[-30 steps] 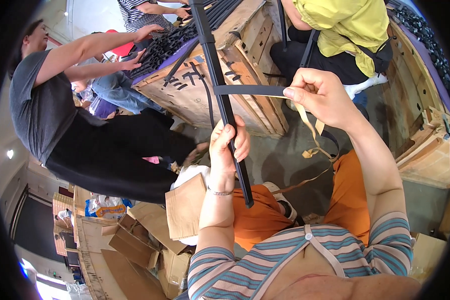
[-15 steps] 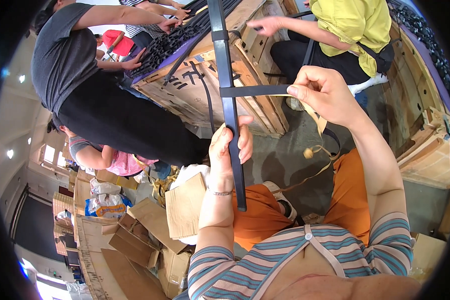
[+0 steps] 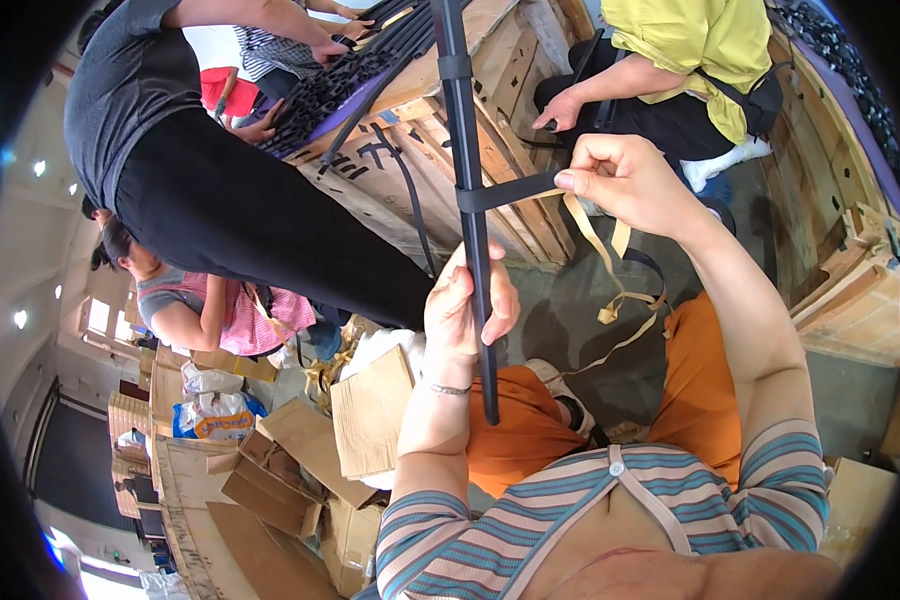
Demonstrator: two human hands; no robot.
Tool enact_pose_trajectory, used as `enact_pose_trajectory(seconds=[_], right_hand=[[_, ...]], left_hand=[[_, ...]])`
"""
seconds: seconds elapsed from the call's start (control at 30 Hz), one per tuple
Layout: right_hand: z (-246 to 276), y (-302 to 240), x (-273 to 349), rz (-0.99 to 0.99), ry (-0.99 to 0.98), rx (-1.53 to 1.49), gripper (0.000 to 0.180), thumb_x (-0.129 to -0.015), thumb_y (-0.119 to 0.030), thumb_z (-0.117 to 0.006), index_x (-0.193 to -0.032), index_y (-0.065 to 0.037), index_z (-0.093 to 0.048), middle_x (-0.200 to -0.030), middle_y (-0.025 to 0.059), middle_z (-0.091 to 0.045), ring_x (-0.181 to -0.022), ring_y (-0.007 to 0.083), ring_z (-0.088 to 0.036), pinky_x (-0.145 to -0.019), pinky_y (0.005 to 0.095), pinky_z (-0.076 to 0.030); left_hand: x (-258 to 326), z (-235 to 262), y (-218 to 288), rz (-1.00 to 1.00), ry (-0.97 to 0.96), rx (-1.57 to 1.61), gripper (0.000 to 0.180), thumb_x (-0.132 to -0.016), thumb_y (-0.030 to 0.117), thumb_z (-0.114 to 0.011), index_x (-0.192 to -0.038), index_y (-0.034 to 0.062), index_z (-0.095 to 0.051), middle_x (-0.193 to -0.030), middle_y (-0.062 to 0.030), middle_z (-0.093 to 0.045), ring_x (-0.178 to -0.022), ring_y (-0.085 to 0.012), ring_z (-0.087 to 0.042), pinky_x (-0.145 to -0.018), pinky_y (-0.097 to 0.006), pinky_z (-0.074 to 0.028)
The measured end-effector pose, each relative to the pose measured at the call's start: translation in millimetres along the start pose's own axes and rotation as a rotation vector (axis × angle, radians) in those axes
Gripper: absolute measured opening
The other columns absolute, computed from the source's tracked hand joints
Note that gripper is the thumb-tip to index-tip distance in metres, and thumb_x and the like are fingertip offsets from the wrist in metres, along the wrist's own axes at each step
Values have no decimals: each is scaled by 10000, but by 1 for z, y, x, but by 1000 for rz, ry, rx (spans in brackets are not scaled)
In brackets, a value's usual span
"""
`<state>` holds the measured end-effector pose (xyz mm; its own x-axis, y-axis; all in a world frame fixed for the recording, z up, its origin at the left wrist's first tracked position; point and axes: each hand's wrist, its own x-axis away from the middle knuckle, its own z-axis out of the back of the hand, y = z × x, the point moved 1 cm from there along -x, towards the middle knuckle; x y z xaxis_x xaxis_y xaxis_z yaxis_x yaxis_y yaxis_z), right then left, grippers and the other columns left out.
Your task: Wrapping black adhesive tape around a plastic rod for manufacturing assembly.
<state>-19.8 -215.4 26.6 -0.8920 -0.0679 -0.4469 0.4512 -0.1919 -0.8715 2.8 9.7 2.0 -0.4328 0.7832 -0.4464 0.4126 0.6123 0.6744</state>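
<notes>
My left hand grips a long black rubber strip bundle held nearly upright in front of me. A black band runs sideways from the bundle to my right hand, which pinches its end. A tan paper ribbon hangs down from my right hand toward the floor. My orange trousers show below both hands.
A wooden crate piled with black strips stands ahead. A person in a grey shirt leans over it at the left, a person in yellow at the right. Flattened cardboard boxes lie at my lower left. Another crate is at the right.
The person in grey has moved closer and stands more upright over the crate, revealing a seated person in a red-striped top behind. My hands hold nearly the same pose.
</notes>
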Motion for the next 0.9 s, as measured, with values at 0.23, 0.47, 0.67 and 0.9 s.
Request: enact_pose_trajectory(seconds=[0.23,0.47,0.67,0.9], right_hand=[[-14,-8,1,-149,-73,-90,152,-857,-90,-558,-990,-23,-526,-763,-3,-526,-573,41,-504,-479,188,-431],[-29,-14,1,84,-35,-3,85,-850,-84,-562,-867,-2,-554,-705,-16,-520,-651,35,-471,-490,206,-376],[-37,-22,5,131,89,166,79,-798,-63,-571,-768,8,-556,-646,54,-527,-540,77,-454,-484,245,-360],[-61,11,-16,124,358,186,146,-741,-151,-575,-722,-7,-564,-585,144,-533,-485,225,-507,-483,323,-403]], left_hand=[[-1,2,-5,149,93,46,319,-904,221,-471,-1124,-7,-434,-605,-96,-477,-372,-122,-369,-368,-243,-283],[-5,1,-14,125,226,-182,345,-893,303,-491,-1061,4,-467,-541,-78,-447,-349,-119,-338,-349,-234,-258],[-5,-5,-23,131,286,-231,336,-922,367,-410,-909,34,-453,-511,-47,-401,-335,-107,-309,-337,-229,-244],[-9,1,-36,167,464,3,344,-959,356,-252,-845,84,-428,-487,21,-308,-323,-67,-244,-331,-213,-229]])
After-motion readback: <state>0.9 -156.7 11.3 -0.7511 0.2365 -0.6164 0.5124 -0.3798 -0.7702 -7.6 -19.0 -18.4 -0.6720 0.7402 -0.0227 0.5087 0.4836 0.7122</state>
